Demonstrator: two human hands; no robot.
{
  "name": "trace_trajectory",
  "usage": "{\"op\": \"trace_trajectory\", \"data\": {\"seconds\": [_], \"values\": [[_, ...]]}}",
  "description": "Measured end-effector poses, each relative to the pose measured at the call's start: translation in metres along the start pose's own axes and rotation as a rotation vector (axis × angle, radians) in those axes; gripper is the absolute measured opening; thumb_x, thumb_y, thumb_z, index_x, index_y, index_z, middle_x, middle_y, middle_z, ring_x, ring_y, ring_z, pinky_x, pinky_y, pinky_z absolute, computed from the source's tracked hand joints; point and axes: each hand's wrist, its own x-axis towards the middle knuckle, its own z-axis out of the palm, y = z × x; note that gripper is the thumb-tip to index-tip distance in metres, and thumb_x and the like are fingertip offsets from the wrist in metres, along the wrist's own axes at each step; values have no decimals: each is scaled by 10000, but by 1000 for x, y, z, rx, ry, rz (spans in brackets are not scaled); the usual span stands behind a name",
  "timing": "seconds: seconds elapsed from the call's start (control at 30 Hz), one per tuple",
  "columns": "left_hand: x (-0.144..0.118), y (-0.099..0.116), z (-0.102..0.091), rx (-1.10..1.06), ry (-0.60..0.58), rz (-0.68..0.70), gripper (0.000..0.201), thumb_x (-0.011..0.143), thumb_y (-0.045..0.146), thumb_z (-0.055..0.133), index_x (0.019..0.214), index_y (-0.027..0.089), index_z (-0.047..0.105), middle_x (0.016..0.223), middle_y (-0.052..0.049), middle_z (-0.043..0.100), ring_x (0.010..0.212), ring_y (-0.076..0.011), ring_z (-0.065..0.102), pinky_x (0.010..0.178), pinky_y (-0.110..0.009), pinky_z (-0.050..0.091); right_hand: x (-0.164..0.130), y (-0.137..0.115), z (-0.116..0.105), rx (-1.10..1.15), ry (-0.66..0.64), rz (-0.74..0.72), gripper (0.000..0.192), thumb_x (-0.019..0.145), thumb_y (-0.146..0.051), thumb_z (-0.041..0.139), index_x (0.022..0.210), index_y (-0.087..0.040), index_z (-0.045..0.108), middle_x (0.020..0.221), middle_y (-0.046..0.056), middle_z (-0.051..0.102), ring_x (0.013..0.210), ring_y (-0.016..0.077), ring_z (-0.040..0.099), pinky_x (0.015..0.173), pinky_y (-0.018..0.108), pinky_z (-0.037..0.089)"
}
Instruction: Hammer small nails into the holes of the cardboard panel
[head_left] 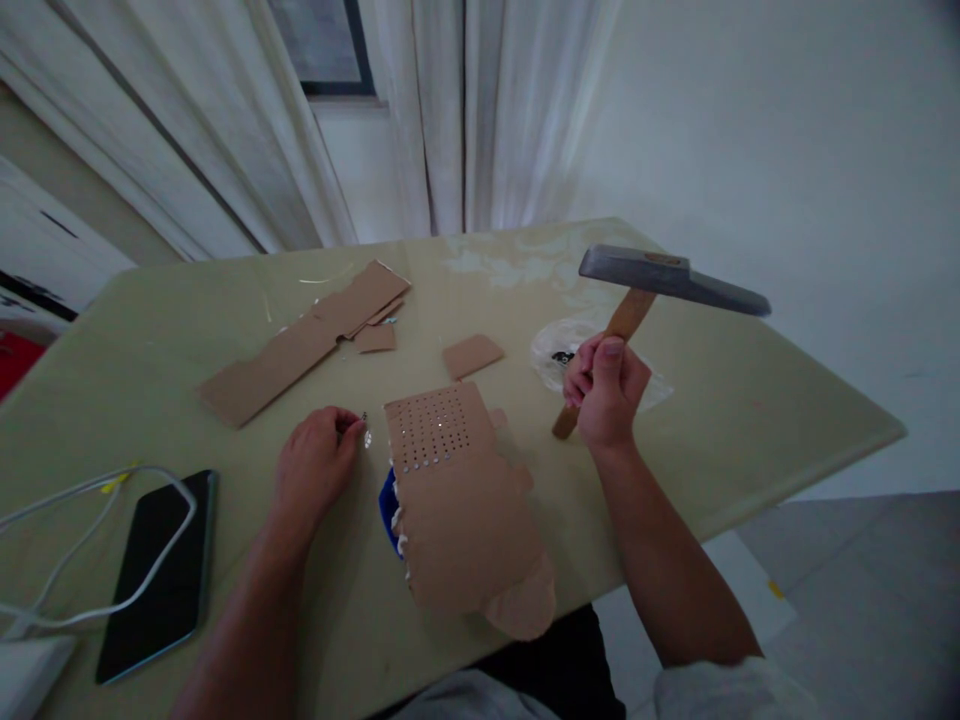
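Observation:
My right hand (609, 385) is wrapped round the wooden handle of a hammer (631, 312), its long grey head raised above the table. My left hand (319, 455) is low over the table, thumb and forefinger pinched together beside some tiny shiny pieces (367, 430); what the fingertips hold is too small to make out. Between my hands lies a brown cardboard piece (469, 530), with rows of small holes across its upper part and a few pale dots along the lowest row. Something blue (388, 510) sticks out from under its left edge.
Cardboard strips (300, 350) lie at the back left, and a small cardboard scrap (472, 356) at the centre. Behind my right hand is a clear plastic bag (547, 350) with dark bits inside. A black tablet (161, 570) and white cables (176, 545) occupy the left side.

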Motion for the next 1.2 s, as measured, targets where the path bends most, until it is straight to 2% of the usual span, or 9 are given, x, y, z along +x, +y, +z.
{"op": "trace_trajectory", "data": {"seconds": [0.2,0.4,0.5,0.63,0.73,0.83,0.9,1.0,1.2], "values": [[4,-1,-4,-134,29,-76,359,871,565,531,945,249,687,930,-119,768,903,-339,728,861,-465,551,1,-1,1,1,7,14,672,905,-845,770,702,-256,520,491,-119,346,348,65,300,305,204,261],[5,2,-12,-465,339,-42,399,892,578,672,1065,237,787,987,-77,813,872,-258,732,762,-370,549,2,1,0,-16,4,10,670,927,-856,730,713,-259,518,502,-119,340,353,65,303,312,207,258],[-1,14,-11,-633,402,15,394,927,551,720,1153,250,834,1045,-51,836,855,-209,729,743,-325,565,2,2,0,-14,7,13,679,915,-869,732,713,-258,517,508,-119,340,357,64,305,313,207,258],[-17,43,-13,-925,489,79,290,882,455,838,1070,234,832,1003,-35,840,897,-187,769,846,-312,624,3,3,1,-10,11,1,684,913,-873,731,705,-260,509,494,-121,337,354,67,306,312,204,260],[-33,70,-24,-926,377,207,248,875,433,891,989,223,824,947,-35,842,872,-202,793,845,-334,648,2,3,2,-12,8,6,697,909,-891,715,700,-262,497,493,-121,335,356,67,309,314,204,264],[-47,94,-37,-727,169,420,142,950,378,843,970,238,859,950,-33,865,863,-196,785,821,-322,622,2,2,2,-28,15,9,710,914,-912,683,697,-264,489,503,-116,341,360,67,318,319,208,266],[-51,103,-41,-636,103,517,111,978,340,808,981,258,884,911,-11,867,792,-173,749,769,-301,590,2,2,3,-29,16,6,713,914,-917,676,696,-266,485,502,-116,337,359,69,318,318,210,266],[-52,103,-35,-631,122,547,122,990,326,789,997,275,900,899,2,868,731,-158,710,699,-290,549,3,1,3,-23,21,15,710,908,-908,694,692,-266,482,497,-117,331,358,69,320,314,209,267],[-52,84,-21,-660,168,490,150,1019,312,769,1060,289,911,989,-9,881,857,-181,778,757,-297,579,5,2,2,-18,28,25,696,906,-898,709,704,-268,492,494,-123,324,345,69,311,307,212,256]]}}
